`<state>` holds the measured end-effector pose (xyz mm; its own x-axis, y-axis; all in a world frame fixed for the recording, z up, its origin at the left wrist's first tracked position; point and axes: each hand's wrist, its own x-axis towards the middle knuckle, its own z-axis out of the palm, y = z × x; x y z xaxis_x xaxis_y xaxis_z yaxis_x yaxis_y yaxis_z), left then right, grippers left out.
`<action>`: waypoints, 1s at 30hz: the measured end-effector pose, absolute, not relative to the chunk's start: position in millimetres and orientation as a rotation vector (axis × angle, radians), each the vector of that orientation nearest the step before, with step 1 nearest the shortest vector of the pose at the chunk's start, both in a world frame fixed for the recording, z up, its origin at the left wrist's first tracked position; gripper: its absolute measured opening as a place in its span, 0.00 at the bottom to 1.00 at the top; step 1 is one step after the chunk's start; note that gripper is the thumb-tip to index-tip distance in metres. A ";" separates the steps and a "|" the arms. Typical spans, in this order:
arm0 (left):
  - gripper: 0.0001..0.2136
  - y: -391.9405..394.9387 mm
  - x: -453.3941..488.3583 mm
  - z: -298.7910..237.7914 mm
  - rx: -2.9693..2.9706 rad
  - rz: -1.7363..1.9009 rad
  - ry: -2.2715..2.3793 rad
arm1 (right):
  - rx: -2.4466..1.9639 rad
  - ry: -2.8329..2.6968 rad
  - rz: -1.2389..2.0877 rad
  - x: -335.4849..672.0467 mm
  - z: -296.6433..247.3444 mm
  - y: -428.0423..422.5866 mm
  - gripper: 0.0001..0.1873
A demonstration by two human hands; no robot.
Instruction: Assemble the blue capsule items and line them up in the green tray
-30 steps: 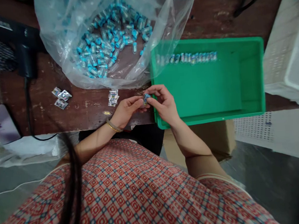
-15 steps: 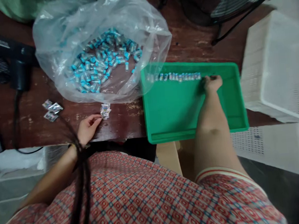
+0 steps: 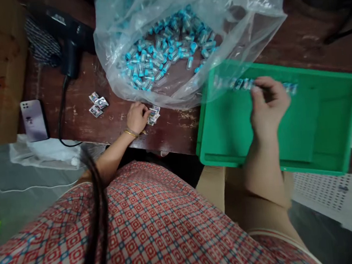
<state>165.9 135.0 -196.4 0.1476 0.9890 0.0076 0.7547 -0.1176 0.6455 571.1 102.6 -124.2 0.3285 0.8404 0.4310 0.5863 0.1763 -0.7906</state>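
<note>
My left hand point(image 3: 137, 118) rests on the table's front part, its fingers curled and their tips at the edge of a small pile of shiny printed packets point(image 3: 154, 115). Above the green tray point(image 3: 235, 143), my right hand point(image 3: 270, 105) has its fingers curled and the thumb tip close to the index fingertip; anything between them cannot be made out. A row of small vials with printed wraps point(image 3: 243, 84) lies along the tray's far side, partly hidden by this hand. Behind, a clear plastic bag point(image 3: 246, 19) lies open, holding many blue-capped vials point(image 3: 154, 62).
More shiny packets point(image 3: 98, 105) lie left of my left hand. Further left are a black heat gun point(image 3: 70, 55) with its cable, a phone point(image 3: 35, 121) and a cardboard box point(image 3: 2, 81). A white perforated crate point(image 3: 322, 189) stands below the tray's right side.
The view has swung left, so things sit further right. My right hand has moved left from the row's right end to over its middle. My left hand has turned knuckles up at the packets.
</note>
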 end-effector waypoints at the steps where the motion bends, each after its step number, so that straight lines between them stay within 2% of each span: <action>1: 0.08 133.1 163.0 -195.5 1.911 0.655 1.617 | -1.497 -1.417 0.373 543.3 -117.9 101.0 0.08; 7: 0.05 114.4 156.1 -168.7 1.801 0.865 1.382 | -1.314 -1.843 1.027 397.7 -114.2 116.8 0.19; 9: 0.06 110.8 153.1 -159.7 1.738 0.883 1.333 | -1.266 -1.895 1.203 366.9 -122.4 124.4 0.18; 16: 0.16 110.9 141.5 -158.1 1.288 0.855 1.184 | -1.362 -1.732 1.364 340.7 -137.1 124.6 0.25; 19: 0.19 112.4 142.8 -161.0 1.137 0.847 1.173 | -1.388 -1.798 1.308 347.1 -140.2 135.0 0.25; 25: 0.22 115.8 138.8 -157.9 0.871 0.855 1.164 | -1.568 -2.113 0.637 377.9 -167.8 220.9 0.13; 30: 0.22 116.4 125.7 -151.8 0.770 0.878 1.136 | -1.694 -2.357 0.607 386.8 -187.2 249.2 0.16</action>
<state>125.7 116.4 -151.8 0.1778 0.8868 -0.4267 -0.1890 0.4563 0.8695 386.8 249.2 -187.2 -0.3370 0.9369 -0.0927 0.8650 0.2693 -0.4234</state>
